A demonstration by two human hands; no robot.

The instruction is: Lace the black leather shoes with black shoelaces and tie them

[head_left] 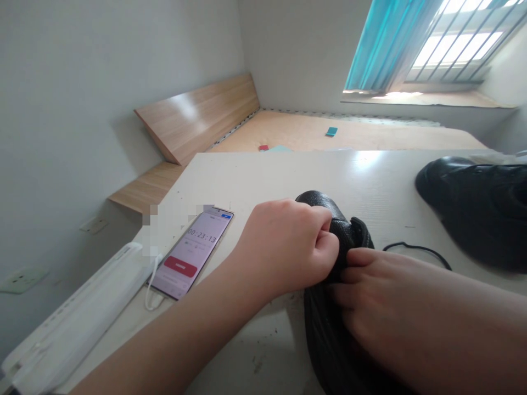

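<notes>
A black leather shoe stands on the table in front of me, its toe pointing away. My left hand is closed in a fist over the front of the shoe; whatever its fingers grip is hidden. Bent against the right side and upper of the same shoe are the fingers of my right hand. They are closed on it, though their tips are partly out of sight. A loose black shoelace curves over the tabletop beyond my right hand.
Another black shoe stands at the right on the white table. To the left lie a phone showing a timer, a white cable and a long white box-like object. A bed adjoins the far edge.
</notes>
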